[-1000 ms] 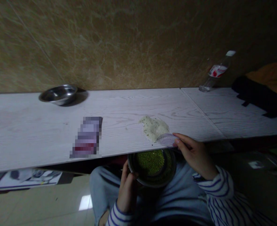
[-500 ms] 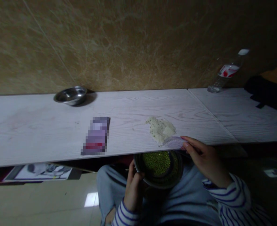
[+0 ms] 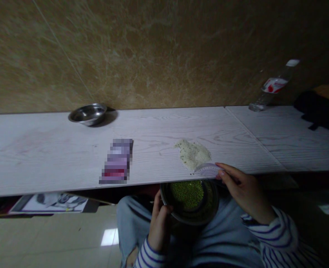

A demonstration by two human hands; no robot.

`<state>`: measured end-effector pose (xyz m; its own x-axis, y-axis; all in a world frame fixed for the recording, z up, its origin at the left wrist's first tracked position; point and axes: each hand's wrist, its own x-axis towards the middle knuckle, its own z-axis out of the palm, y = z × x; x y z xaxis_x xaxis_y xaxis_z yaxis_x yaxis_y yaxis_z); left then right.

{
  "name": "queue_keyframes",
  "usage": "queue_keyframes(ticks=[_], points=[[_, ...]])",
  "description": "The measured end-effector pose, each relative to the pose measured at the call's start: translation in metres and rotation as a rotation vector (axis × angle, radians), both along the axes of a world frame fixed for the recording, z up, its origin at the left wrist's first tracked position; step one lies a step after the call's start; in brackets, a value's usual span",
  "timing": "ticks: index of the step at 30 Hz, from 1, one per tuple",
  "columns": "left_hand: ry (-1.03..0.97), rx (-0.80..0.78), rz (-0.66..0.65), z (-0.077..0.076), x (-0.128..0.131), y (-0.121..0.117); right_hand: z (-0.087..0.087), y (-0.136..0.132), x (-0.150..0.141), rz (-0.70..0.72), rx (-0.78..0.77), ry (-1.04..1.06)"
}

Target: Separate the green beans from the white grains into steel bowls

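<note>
White grains (image 3: 194,154) lie on the desk (image 3: 55,149), right fingers (image 3: 228,181) pinching a protractor (image 3: 207,170) alongside, left fingers (image 3: 157,206) clasping a bowl (image 3: 210,206) mouth-up below the near edge to contain green beans (image 3: 188,194).

Two hands (image 3: 160,225) (image 3: 245,191), two bowls (image 3: 88,116) (image 3: 209,214), one protractor (image 3: 207,170), one heap (image 3: 194,154), one bottle (image 3: 275,85) (plus one pixelated item (image 3: 117,160))

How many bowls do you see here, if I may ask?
2: a metal bowl on the table near the wall, and a dark bowl of green beans in the left hand, by the table's edge.
</note>
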<state>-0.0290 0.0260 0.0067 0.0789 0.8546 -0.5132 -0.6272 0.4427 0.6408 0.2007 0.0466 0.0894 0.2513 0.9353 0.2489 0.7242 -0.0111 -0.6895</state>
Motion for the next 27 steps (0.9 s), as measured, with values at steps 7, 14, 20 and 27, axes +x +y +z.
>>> queue_keyframes(ticks=[7, 14, 20, 27], points=[[0.006, -0.007, -0.002, 0.001, 0.0, -0.001, -0.004, -0.001, 0.003, -0.02, 0.003, 0.014], [0.006, -0.013, 0.013, 0.002, -0.001, -0.001, 0.001, -0.001, 0.001, -0.019, 0.007, 0.021], [0.036, -0.03, 0.029, 0.01, 0.0, -0.001, -0.004, -0.002, 0.003, -0.024, 0.002, 0.01], [0.022, -0.02, 0.016, 0.012, 0.001, -0.002, -0.001, -0.003, 0.001, -0.005, -0.006, -0.006]])
